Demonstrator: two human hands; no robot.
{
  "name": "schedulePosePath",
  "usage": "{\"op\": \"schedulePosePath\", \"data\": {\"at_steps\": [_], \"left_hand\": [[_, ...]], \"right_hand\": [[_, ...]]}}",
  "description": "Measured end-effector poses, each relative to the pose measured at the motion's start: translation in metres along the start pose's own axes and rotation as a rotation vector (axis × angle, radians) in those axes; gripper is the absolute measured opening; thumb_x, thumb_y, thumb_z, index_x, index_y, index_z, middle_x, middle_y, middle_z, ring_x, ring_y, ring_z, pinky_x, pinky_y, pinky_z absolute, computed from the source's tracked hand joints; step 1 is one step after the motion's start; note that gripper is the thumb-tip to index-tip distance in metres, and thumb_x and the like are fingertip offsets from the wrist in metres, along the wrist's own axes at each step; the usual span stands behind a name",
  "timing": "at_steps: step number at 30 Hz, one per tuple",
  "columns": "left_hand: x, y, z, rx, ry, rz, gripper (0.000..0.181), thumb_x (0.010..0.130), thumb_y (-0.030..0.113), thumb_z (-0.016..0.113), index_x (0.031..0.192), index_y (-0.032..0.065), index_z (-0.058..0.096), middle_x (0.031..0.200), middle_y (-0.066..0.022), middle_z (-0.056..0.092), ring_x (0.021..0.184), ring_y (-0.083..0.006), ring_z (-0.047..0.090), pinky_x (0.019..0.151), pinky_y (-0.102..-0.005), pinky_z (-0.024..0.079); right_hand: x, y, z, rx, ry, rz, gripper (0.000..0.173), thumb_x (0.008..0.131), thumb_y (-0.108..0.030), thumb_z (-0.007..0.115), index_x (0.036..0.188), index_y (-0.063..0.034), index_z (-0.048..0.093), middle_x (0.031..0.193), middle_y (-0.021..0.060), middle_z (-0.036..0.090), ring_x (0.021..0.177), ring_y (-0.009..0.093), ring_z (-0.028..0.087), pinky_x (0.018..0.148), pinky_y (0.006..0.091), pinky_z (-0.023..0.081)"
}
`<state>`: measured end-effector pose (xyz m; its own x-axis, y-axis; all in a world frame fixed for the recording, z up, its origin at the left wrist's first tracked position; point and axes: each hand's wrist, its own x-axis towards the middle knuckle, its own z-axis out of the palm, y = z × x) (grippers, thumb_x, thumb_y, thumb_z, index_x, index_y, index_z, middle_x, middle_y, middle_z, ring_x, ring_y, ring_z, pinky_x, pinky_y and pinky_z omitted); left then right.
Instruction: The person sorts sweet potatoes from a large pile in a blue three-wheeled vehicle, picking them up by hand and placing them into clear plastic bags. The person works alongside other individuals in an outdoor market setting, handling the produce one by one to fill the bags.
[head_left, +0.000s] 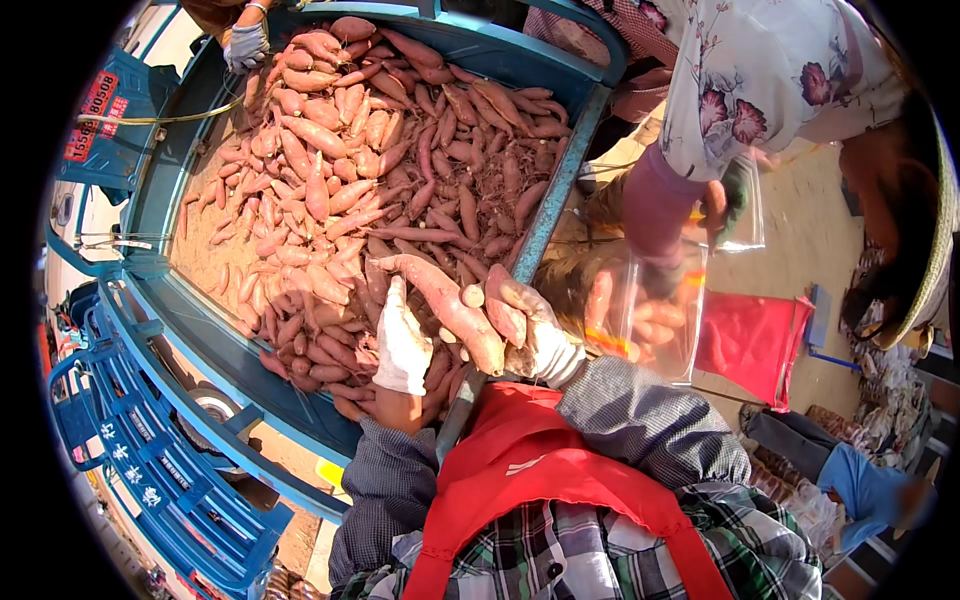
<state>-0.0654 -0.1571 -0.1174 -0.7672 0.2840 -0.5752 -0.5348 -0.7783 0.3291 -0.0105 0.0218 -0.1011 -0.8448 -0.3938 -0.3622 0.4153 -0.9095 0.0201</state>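
Observation:
Sweet potatoes (322, 135) lie heaped in a blue metal truck bed (559, 187). My right hand (540, 330), in a soiled white glove, grips a smaller reddish sweet potato (504, 304) above the bed's near edge. Against it on the left is a long, curved sweet potato (457, 307), one end close to the fingertips of my left hand (405, 337). That hand wears a white glove and is spread apart over the pile; no sweet potato shows in its palm, though its far side is hidden.
Right of the bed, a person in a floral sleeve (750, 82) handles clear plastic bags (660, 315), one with sweet potatoes inside. A red bag (742, 337) lies beside them. Another person's gloved hand (247, 46) rests at the bed's far left corner. Blue rails (247, 420) border the left side.

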Motion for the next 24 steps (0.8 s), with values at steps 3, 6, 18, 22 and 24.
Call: {"op": "schedulePosePath", "data": {"at_steps": [3, 6, 18, 22, 24], "left_hand": [[-0.011, 0.006, 0.018, -0.028, -0.044, -0.009, 0.035, 0.097, 0.037, 0.047, 0.112, 0.0067, 0.055, 0.102, -0.0079, 0.06, 0.085, -0.0196, 0.059, 0.073, -0.0301, 0.05], [-0.01, 0.002, 0.019, 0.0, -0.061, -0.039, 0.033, 0.096, 0.037, 0.048, 0.11, 0.0085, 0.057, 0.1, -0.0065, 0.06, 0.084, -0.019, 0.058, 0.072, -0.0295, 0.05], [-0.002, -0.068, 0.041, 0.361, -0.066, -0.136, 0.033, 0.097, 0.032, 0.049, 0.114, 0.005, 0.055, 0.107, -0.0098, 0.06, 0.097, -0.0234, 0.057, 0.09, -0.0379, 0.045], [-0.014, -0.089, 0.027, 1.011, -0.01, 0.083, 0.04, 0.094, 0.035, 0.051, 0.124, 0.0074, 0.051, 0.112, -0.0049, 0.058, 0.096, -0.0168, 0.057, 0.081, -0.0323, 0.046], [-0.015, -0.088, 0.0, 1.141, -0.051, 0.13, 0.037, 0.095, 0.03, 0.052, 0.123, 0.0057, 0.051, 0.104, -0.0049, 0.058, 0.08, -0.0142, 0.056, 0.066, -0.0297, 0.046]], "right_hand": [[-0.029, 0.002, 0.019, 0.101, -0.114, 0.022, 0.053, 0.095, -0.046, 0.043, 0.122, -0.001, 0.048, 0.122, 0.0224, 0.055, 0.106, 0.048, 0.056, 0.078, 0.0552, 0.054], [-0.046, 0.005, 0.02, 0.26, -0.106, 0.046, 0.055, 0.093, -0.049, 0.046, 0.123, -0.0026, 0.048, 0.126, 0.0213, 0.053, 0.106, 0.046, 0.057, 0.078, 0.0569, 0.053], [-0.131, -0.006, 0.018, 0.16, -0.05, -0.087, 0.048, 0.091, -0.039, 0.051, 0.125, -0.0034, 0.05, 0.117, 0.0187, 0.059, 0.097, 0.035, 0.062, 0.081, 0.0475, 0.053], [-0.207, -0.022, -0.007, 0.125, -0.002, -0.324, 0.04, 0.092, -0.035, 0.054, 0.118, -0.0057, 0.054, 0.107, 0.0145, 0.062, 0.092, 0.028, 0.065, 0.072, 0.0411, 0.056], [-0.256, -0.031, -0.012, 0.158, 0.174, -0.479, 0.035, 0.091, -0.034, 0.057, 0.113, -0.0074, 0.057, 0.107, 0.0115, 0.062, 0.091, 0.029, 0.064, 0.068, 0.0427, 0.056]]}}
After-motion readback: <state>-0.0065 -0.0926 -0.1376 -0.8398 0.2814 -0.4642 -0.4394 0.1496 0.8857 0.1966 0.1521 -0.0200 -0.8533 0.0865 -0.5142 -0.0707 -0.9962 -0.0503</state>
